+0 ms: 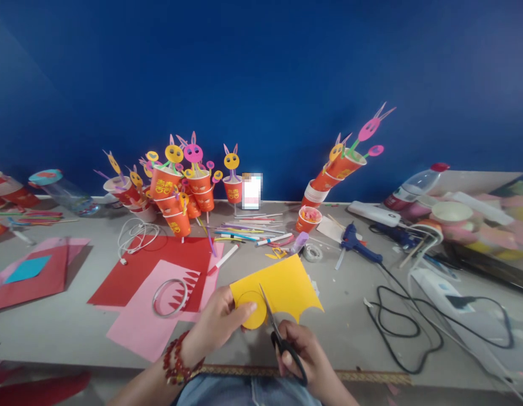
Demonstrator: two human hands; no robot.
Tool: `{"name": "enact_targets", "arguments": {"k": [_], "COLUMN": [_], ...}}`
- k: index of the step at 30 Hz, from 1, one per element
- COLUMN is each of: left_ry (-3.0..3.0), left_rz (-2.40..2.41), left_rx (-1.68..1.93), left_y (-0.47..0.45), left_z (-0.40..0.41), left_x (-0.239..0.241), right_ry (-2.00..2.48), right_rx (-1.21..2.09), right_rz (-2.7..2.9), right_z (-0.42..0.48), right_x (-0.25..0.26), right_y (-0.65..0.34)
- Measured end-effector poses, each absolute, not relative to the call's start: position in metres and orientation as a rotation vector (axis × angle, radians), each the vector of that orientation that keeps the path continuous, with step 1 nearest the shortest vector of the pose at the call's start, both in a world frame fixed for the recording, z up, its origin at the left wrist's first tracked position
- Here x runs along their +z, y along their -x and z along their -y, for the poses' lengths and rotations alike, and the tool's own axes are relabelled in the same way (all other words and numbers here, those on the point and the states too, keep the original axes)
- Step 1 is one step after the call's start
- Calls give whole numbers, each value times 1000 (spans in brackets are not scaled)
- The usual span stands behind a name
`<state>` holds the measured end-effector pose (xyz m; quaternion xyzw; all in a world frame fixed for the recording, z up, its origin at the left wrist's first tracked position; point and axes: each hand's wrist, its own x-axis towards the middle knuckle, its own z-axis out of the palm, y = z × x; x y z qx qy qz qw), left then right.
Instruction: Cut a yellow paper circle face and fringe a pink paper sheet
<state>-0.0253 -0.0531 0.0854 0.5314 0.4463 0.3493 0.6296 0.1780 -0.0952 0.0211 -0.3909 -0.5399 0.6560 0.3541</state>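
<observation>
Yellow cardstock sheet (289, 287) sits between the two hands, raised in front of the person, with a round outline under the left thumb and a scalloped lower edge just beyond the right hand. The left hand (221, 320) is closed in a pinch on the sheet's lower left, thumb flat on top, the other fingers mostly hidden beneath. The right hand (304, 351) is curled round the handles of black-handled scissors (277, 336), whose blades meet the sheet along the circle's right side; how far they are parted, I cannot tell. The card looks very light and fairly stiff, holding nearly flat from one pinch, yet likely to crease or tear under a hard squeeze. Its matte face should grip well against dry skin. The soundest hold seems to be on the disc itself, where the left thumb presses, well back from the blades; the narrow points between the scallops look too flimsy to take hold of.
</observation>
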Motion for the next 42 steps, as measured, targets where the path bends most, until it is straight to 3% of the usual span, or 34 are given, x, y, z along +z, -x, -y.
{"name": "enact_targets", "arguments": {"k": [42], "left_ry": [-1288], "left_rz": [-975], "left_rx": [732], "left_y": [34], "left_z": [46], "left_x": [89], "right_ry": [1023], "right_rx": [1672], "right_rz": [1369], "right_z": [94], "right_x": [12], "right_y": [-181]}}
